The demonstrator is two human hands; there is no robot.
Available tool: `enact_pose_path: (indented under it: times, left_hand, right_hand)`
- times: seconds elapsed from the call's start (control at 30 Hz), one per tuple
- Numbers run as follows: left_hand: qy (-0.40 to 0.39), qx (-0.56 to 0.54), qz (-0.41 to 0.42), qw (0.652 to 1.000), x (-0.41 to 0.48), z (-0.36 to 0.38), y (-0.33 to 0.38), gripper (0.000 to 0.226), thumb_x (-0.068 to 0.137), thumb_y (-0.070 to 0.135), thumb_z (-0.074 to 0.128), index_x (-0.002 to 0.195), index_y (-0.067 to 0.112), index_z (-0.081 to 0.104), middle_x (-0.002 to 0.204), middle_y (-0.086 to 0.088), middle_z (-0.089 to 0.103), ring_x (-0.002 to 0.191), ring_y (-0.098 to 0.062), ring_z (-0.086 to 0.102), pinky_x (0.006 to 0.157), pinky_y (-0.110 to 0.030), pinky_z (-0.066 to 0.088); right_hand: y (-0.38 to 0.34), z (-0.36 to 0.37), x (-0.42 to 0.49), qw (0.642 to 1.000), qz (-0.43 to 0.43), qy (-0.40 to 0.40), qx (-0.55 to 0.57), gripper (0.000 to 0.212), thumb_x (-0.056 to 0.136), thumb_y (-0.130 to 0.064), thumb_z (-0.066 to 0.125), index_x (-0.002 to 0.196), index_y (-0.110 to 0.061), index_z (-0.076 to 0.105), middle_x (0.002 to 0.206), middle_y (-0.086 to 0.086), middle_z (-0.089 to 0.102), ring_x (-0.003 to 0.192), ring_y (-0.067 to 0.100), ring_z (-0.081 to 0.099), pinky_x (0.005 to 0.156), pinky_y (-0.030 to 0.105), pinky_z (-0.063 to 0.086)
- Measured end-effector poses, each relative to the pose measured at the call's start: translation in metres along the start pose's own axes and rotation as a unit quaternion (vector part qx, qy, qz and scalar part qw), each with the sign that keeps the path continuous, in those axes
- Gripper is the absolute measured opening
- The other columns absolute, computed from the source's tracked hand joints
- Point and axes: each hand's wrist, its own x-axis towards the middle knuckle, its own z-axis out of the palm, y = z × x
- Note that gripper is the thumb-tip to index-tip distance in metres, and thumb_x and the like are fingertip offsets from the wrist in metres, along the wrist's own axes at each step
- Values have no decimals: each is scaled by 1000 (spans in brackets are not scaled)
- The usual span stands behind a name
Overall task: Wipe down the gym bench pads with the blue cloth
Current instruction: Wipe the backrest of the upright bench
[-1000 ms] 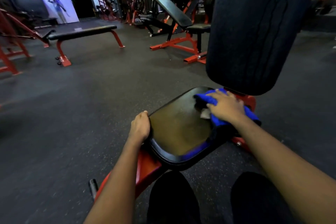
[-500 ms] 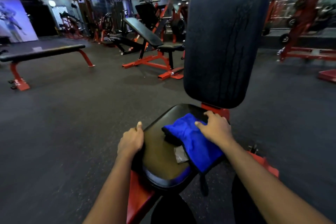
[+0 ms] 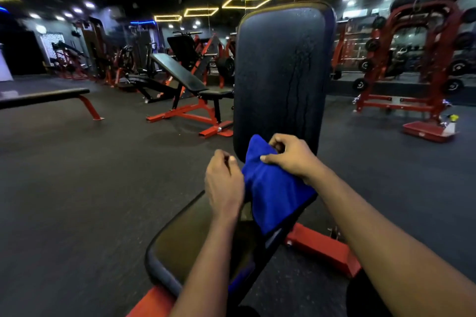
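Note:
The bench stands right in front of me, its black seat pad (image 3: 185, 239) low in view and its upright back pad (image 3: 280, 77) above, streaked with wet drips. The blue cloth (image 3: 273, 195) hangs lifted above the seat, at the bottom of the back pad. My right hand (image 3: 291, 156) grips the cloth's top edge with curled fingers. My left hand (image 3: 224, 183) is beside the cloth's left edge, fingers curled; whether it pinches the cloth is unclear.
A flat bench (image 3: 49, 96) stands at the left, an incline bench (image 3: 188, 92) on a red frame behind. A red weight rack (image 3: 417, 64) and a spray bottle (image 3: 450, 123) are at the right. The red bench base (image 3: 322, 247) juts out below the seat.
My right hand has lifted the cloth off the seat pad up toward the back pad. My left hand has left the seat's edge and risen beside the cloth. The view tilted upward.

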Motion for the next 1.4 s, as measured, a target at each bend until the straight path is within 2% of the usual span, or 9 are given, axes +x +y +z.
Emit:
enact_pose_path:
  times: [0.1, 0.2, 0.3, 0.5, 0.67, 0.8, 1.07, 1.23, 1.4]
  left_hand:
    - [-5, -30, -3, 1000, -29, 45, 17, 30, 90, 29, 49, 116, 16, 56, 113, -6, 59, 106, -25, 52, 92, -45, 44]
    - [-69, -6, -11, 998, -36, 94, 30, 75, 89, 59, 35, 154, 25, 21, 158, -8, 25, 140, -29, 25, 112, -46, 28]
    - [-111, -41, -72, 990, -18, 140, 34, 84, 93, 67, 34, 156, 31, -8, 164, -8, -7, 150, -30, 1, 120, -49, 12]
    - [-33, -40, -161, 986, 10, 192, 45, 96, 70, 90, -2, 152, 41, -15, 163, -4, -17, 150, -31, -5, 114, -63, 16]
    - [9, -50, -183, 982, -14, 204, 43, 92, 81, 83, 17, 157, 31, 8, 165, -9, -3, 150, -34, 4, 117, -60, 15]
    - [-15, -76, -205, 976, -22, 205, 42, 94, 86, 77, 30, 156, 15, 19, 164, -16, 0, 149, -38, 5, 120, -49, 8]
    - [39, -93, -244, 965, 61, 187, 9, 76, 95, 56, 48, 156, 37, 7, 164, -12, -2, 149, -36, 4, 120, -44, 4]
    - [107, -145, -231, 956, 66, 187, -2, 61, 97, 32, 51, 154, 29, 27, 163, -12, 16, 148, -27, 15, 117, -33, 7]
    - [131, -175, -228, 949, -6, 210, 43, 65, 87, 26, 50, 150, 24, 37, 162, -13, 19, 148, -26, 15, 118, -28, 1]
  right_hand:
    - [-4, -16, 28, 998, -43, 7, -45, 24, 74, -25, 85, 85, -12, 68, 72, -3, 58, 67, 10, 50, 57, 19, 36]
    - [-8, -32, 58, 991, -73, -8, -111, 24, 75, -25, 84, 95, -15, 74, 83, -2, 69, 79, 12, 61, 70, 19, 45]
    - [-10, -44, 74, 987, -111, -16, -115, 16, 85, -15, 74, 101, -17, 76, 94, 0, 75, 83, 8, 67, 77, 15, 49]
    - [41, -75, 86, 884, -119, 448, 58, 11, 90, -22, 59, 95, -16, 66, 87, -4, 66, 77, 11, 60, 73, 32, 51]
    - [64, -79, 122, 948, -5, 169, 270, 70, 97, -64, 36, 150, -20, 36, 152, -3, 42, 136, 8, 39, 115, 27, 28]
    - [74, -69, 139, 932, -12, 203, 299, 99, 80, -82, 36, 152, -14, 36, 157, -2, 35, 144, 7, 31, 123, 35, 20]
    - [73, -64, 139, 910, -34, 254, 324, 57, 105, -44, 36, 148, -6, 40, 153, 3, 42, 142, 12, 36, 120, 28, 24]
    - [75, -59, 140, 900, -38, 281, 332, 49, 106, -38, 39, 131, 2, 55, 112, -25, 58, 104, -18, 53, 102, 25, 41]
    - [78, -58, 140, 900, -61, 285, 326, 48, 106, -35, 39, 133, 1, 55, 127, -9, 61, 112, -15, 54, 95, 17, 43]
